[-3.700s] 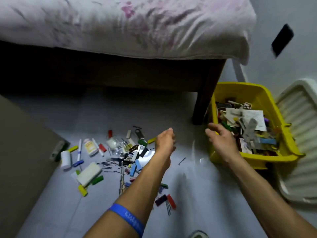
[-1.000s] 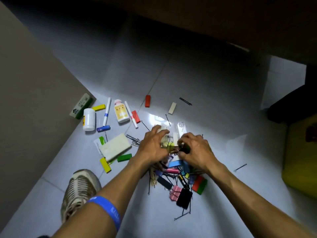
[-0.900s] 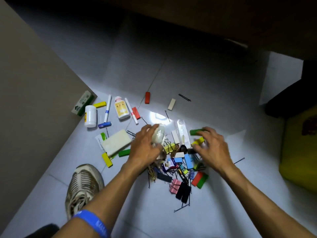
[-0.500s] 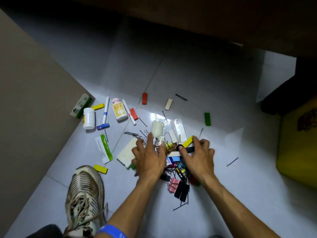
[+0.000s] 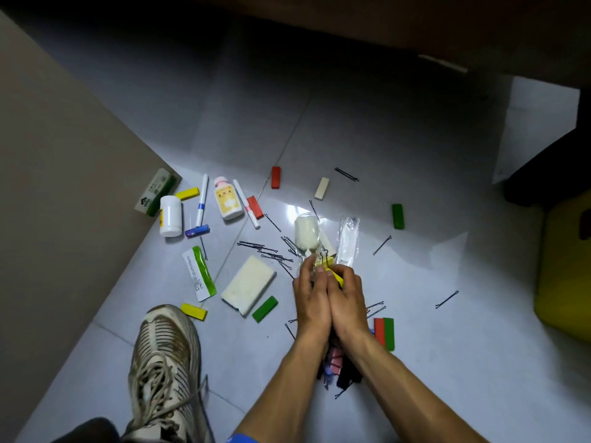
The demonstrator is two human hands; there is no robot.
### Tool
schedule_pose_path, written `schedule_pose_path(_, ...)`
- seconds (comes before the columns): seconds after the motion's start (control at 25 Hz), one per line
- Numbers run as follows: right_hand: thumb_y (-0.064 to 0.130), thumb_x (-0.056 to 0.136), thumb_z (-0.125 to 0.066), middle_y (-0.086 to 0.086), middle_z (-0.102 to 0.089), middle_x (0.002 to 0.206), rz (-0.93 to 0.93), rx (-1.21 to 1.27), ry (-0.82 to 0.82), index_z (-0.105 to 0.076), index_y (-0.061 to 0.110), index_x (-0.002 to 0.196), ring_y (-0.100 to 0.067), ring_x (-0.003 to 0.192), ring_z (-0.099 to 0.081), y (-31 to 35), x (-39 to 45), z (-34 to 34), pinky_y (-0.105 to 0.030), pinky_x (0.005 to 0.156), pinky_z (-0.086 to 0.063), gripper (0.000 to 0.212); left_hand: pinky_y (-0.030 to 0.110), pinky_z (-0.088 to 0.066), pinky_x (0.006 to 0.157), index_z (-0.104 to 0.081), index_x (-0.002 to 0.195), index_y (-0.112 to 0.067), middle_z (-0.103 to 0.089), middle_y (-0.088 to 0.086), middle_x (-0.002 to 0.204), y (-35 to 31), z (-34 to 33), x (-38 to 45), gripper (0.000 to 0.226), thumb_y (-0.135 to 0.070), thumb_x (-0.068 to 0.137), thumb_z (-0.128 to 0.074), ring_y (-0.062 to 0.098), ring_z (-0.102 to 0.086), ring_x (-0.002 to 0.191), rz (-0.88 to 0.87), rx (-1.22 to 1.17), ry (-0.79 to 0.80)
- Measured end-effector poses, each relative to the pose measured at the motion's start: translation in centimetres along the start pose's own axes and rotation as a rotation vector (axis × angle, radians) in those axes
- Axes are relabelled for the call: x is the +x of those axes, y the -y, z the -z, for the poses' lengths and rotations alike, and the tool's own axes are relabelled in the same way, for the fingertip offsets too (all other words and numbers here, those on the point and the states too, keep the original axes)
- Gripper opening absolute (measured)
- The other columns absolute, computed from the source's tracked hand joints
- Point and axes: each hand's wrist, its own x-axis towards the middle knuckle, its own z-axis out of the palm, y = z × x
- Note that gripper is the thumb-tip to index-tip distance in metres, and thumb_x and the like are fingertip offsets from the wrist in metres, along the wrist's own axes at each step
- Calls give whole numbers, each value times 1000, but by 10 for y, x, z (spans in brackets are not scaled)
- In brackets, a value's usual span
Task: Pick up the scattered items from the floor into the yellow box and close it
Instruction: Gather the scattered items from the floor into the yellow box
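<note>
Left hand (image 5: 310, 298) and right hand (image 5: 347, 297) are pressed together, cupped around a scooped clump of small items: a yellow block and clips are seen between them. Pins (image 5: 268, 251), blocks and bottles (image 5: 227, 203) are left strewn on the floor (image 5: 383, 139); the yellow box (image 5: 566, 276) is well apart, at right. The load is judged light, loose and slippery, best cradled from beneath.

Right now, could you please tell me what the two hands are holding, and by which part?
Left hand and right hand, pressed together, clamp a bunch of small items from both sides.
</note>
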Motion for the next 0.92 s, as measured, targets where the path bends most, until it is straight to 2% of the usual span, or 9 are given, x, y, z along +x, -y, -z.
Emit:
schedule_pose_path(0.08, 32, 97, -52, 4, -60, 108, -54, 138, -19, -56, 37, 98, -16, 101, -63, -1, -3, 0, -35, 90, -52, 6, 40, -46, 105, -58, 122, -35, -56, 3, 128, -1, -6, 0, 25, -28, 102, -45, 16, -58, 117, -2, -70, 6)
schedule_pose_path(0.2, 33, 97, -55, -1, -72, 97, -117, 325, -78, -58, 30, 96, -18, 91, -69, -1, -12, 5, -33, 77, -55, 4, 36, -52, 95, -61, 107, -36, -60, 7, 121, -9, -11, -7, 19, -27, 102, -45, 16, -63, 106, -18, -33, 23)
schedule_pose_path(0.32, 38, 96, -56, 2, -73, 92, -62, 355, -111, -59, 32, 94, -14, 85, -70, 8, -26, 14, -30, 71, -54, 7, 37, -53, 91, -59, 102, -39, -61, 6, 118, -22, -9, -26, 18, -27, 102, -45, 16, -64, 103, -61, -1, 36)
schedule_pose_path(0.44, 40, 96, -56, 8, -74, 86, 10, 347, -126, -59, 35, 92, -7, 80, -70, 26, -43, 29, -23, 64, -49, 7, 29, -53, 84, -57, 102, -41, -61, 3, 115, -44, -6, -50, 18, -28, 102, -44, 12, -64, 99, -132, 11, 34)
schedule_pose_path(0.52, 39, 96, -57, 9, -74, 85, 54, 369, -123, -59, 35, 91, -7, 79, -70, 43, -56, 43, -21, 62, -47, 7, 32, -53, 87, -57, 102, -41, -60, 2, 116, -64, -10, -69, 19, -28, 102, -44, 12, -63, 99, -183, 3, 49)
schedule_pose_path(0.64, 34, 96, -57, 3, -74, 90, 118, 441, -144, -60, 35, 90, -14, 84, -71, 71, -79, 72, -30, 69, -53, 7, 42, -52, 92, -56, 105, -40, -58, 2, 117, -94, -21, -106, 18, -30, 102, -42, 16, -62, 103, -256, 21, 112)
schedule_pose_path(0.72, 32, 97, -58, 1, -74, 92, 171, 470, -195, -60, 32, 92, -17, 88, -71, 85, -92, 102, -33, 75, -55, 5, 42, -52, 92, -56, 106, -39, -59, 2, 117, -114, -36, -133, 17, -31, 102, -41, 17, -61, 103, -312, 24, 161)
schedule_pose_path(0.92, 35, 97, -57, 1, -72, 93, 259, 502, -349, -60, 27, 99, -14, 87, -69, 105, -119, 200, -24, 64, -53, 9, 41, -52, 91, -55, 100, -41, -56, 3, 115, -147, -105, -203, 17, -32, 103, -40, 16, -59, 101, -398, 30, 317)
